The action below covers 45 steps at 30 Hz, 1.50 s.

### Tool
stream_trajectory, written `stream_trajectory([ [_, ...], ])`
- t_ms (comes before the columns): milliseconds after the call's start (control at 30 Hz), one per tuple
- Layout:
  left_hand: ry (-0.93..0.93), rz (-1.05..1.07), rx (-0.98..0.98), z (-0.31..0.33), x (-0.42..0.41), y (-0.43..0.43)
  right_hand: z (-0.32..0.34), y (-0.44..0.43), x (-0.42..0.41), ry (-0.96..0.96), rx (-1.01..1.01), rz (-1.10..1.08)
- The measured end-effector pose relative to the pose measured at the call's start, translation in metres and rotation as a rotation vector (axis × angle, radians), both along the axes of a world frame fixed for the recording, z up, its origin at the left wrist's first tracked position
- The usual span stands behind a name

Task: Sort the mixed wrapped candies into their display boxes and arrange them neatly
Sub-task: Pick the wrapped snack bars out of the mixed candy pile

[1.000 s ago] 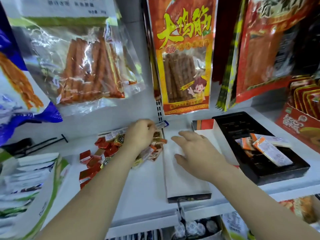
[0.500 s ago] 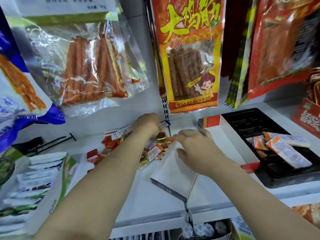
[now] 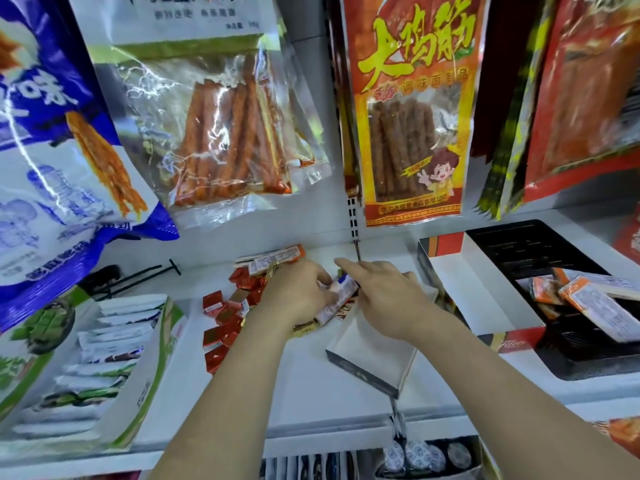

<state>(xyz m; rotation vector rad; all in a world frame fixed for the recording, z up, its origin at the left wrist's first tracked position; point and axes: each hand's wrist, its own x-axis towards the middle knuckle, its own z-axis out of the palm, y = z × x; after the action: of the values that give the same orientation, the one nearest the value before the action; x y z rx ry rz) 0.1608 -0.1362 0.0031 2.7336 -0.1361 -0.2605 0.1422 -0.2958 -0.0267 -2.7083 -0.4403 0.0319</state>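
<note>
Left hand [image 3: 298, 294] — fingers curled round long candies [image 3: 341, 292], mid-shelf. Right hand [image 3: 388, 299]: pointer finger straight, other fingers hidden, grip unclear. Small white box [image 3: 374, 351] under it, lying crooked. Red candies [image 3: 221, 336] heaped left. White shelf [image 3: 311, 393] — bare along front edge.

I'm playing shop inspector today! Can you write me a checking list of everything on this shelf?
Surface: white shelf, candies loose on it.
Job's things: red candies piled left of the hands; long bars in the left hand; small box askew, empty where seen; black tray holding a few orange bars; open white box beside it.
Clutter: green box of white sachets; black hook lying at the back.
Hands: left hand grips the long bars; right hand over the small box's far end, grip hidden.
Cables: nothing seen.
Surroundings: snack bags hanging above.
</note>
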Motion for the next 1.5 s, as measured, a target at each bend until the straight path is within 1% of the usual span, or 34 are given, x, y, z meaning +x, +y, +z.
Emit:
stream_trajectory([
  [133, -0.032, -0.097, 0.242, -0.003, -0.001, -0.004, -0.001, 0.000, 0.013, 0.003, 0.018, -0.083],
  [200, -0.017, -0.131, 0.307, -0.005, -0.001, -0.011, -0.001, 0.004, 0.018, -0.018, -0.012, -0.107],
  [267, -0.014, -0.160, 0.349, -0.007, 0.000, -0.017, -0.001, 0.008, 0.022, -0.011, -0.028, -0.085],
  [367, -0.030, -0.134, 0.352, -0.011, 0.001, -0.021, -0.002, 0.012, 0.027, 0.023, -0.026, -0.066],
  [500, 0.006, -0.068, 0.332, -0.013, 0.000, -0.023, 0.001, 0.007, 0.034, -0.032, 0.000, -0.180],
  [600, -0.005, -0.037, 0.313, -0.012, -0.002, -0.024, 0.001, 0.002, 0.035, -0.009, 0.035, -0.249],
  [700, -0.038, -0.041, 0.283, -0.010, -0.005, -0.024, 0.002, -0.002, 0.035, -0.030, 0.056, -0.289],
  [833, -0.078, -0.061, 0.312, -0.009, -0.009, -0.025, 0.003, -0.008, 0.033, -0.093, 0.059, -0.361],
  [967, -0.094, -0.065, 0.309, -0.012, -0.008, -0.026, 0.003, -0.011, 0.032, -0.063, 0.077, -0.373],
  [1033, -0.110, -0.071, 0.328, -0.013, -0.009, -0.028, 0.005, -0.013, 0.031, -0.035, 0.083, -0.327],
  [1133, -0.110, -0.091, 0.352, -0.012, -0.010, -0.031, 0.009, -0.012, 0.023, 0.007, 0.082, -0.176],
  [1233, -0.083, -0.102, 0.330, -0.010, -0.009, -0.031, 0.010, -0.008, 0.018, 0.082, 0.090, -0.063],
  [1367, -0.050, -0.130, 0.304, -0.005, -0.010, -0.031, 0.011, -0.001, 0.014, 0.161, 0.051, 0.010],
  [1500, -0.095, -0.126, 0.300, -0.006, -0.013, -0.027, 0.014, 0.002, 0.012, 0.187, 0.031, 0.059],
])
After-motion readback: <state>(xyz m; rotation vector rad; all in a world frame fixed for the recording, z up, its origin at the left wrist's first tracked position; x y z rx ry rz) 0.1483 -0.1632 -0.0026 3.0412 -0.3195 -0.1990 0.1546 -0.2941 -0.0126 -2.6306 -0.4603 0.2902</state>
